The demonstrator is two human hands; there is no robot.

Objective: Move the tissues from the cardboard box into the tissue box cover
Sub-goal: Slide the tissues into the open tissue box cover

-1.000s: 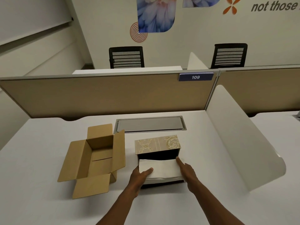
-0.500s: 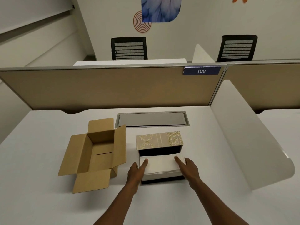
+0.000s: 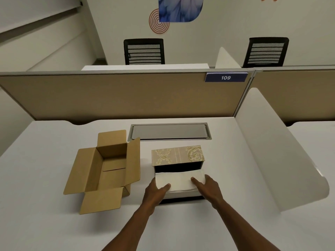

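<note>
Left hand (image 3: 155, 193) and right hand (image 3: 208, 189) grip the 2 ends of the tissues (image 3: 179, 180), thumbs on top, fingers seemingly tucked beneath. The stack sits partly inside the open tissue box cover (image 3: 178, 155), lower centre of frame; the cardboard box (image 3: 108, 168) stands open at its left.

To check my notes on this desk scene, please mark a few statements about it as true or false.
1. The open brown cardboard box holds no tissues. True.
2. The left hand and the right hand both hold the white stack of tissues. True.
3. The lid of the gold-patterned tissue box cover is closed. False: it stands open.
4. The cardboard box lies right of the cover. False: it lies to its left.
</note>
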